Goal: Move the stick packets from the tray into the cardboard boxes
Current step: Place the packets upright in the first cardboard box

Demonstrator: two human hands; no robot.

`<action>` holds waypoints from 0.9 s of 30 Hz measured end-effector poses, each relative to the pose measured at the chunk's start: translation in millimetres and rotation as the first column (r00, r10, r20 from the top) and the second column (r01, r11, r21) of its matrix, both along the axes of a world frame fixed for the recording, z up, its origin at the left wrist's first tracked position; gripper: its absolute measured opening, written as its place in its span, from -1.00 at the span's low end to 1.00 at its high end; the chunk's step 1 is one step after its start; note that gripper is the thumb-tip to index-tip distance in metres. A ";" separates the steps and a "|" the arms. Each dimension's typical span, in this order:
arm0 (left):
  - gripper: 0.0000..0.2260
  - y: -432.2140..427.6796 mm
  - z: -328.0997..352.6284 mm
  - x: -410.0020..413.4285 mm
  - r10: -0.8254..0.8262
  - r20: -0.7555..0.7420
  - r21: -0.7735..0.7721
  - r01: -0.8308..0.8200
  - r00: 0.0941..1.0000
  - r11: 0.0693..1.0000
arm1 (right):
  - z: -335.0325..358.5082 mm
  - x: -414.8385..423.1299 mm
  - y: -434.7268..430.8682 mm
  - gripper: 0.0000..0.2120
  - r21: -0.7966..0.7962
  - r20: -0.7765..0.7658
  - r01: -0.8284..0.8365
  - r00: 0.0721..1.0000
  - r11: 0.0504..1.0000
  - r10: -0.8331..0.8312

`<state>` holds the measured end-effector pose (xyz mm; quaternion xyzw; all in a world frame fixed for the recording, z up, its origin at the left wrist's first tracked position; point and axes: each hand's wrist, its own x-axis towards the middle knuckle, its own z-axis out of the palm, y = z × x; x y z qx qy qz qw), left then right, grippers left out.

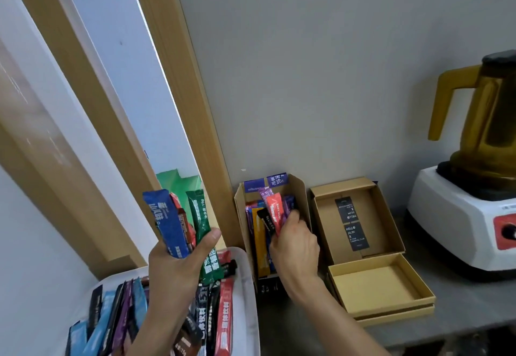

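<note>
Grey wall [335, 76] at the back, wooden frame [178, 76] running up the far left, grey surface [460, 300] below. White tray [250, 300] sat near left, loose stick packets [223, 313] lying in it: red, black, purple, light blue. Left hand [178, 266] was above the tray, fingers and thumb wrapped round a fanned bundle [170, 224] of packets (blue, red, brown, green), ends pointing up. Left cardboard box [301, 193] stood against the wall just right of the tray, holding upright packets, orange and purple among them. Right hand [296, 246] was at that box's opening, pinching a coral packet [275, 210] together with a black one and a purple one, their lower ends down in the box. Right cardboard box [385, 216] sat just beside it, open, two black labels [351, 224] on its floor. Shallow cardboard box [377, 286] lay just nearer than the right one. Blender [474, 188], amber jug on a white base, stood far right, apart from the boxes. Green bag [176, 182] showed behind the bundle; couldn't tell what it rested on.
</note>
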<state>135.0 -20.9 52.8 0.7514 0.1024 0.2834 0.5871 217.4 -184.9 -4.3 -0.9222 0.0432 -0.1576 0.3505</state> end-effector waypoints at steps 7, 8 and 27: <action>-0.69 4.3 -6.2 5.9 -0.043 -0.015 0.011 0.043 0.999 0.999 | -7.6 5.6 0.7 -0.53 0.184 -0.072 -0.055 0.995 0.981 0.070; -0.74 5.5 -6.6 7.0 -0.050 -0.016 0.011 0.050 0.999 0.999 | -7.5 6.1 -0.3 -0.53 0.184 -0.073 -0.057 0.995 0.981 0.071; -0.82 -21.1 47.7 50.3 -0.407 -0.007 0.179 0.401 0.914 0.898 | 27.3 -24.8 -42.4 -0.86 0.576 0.028 -0.570 0.731 0.587 0.682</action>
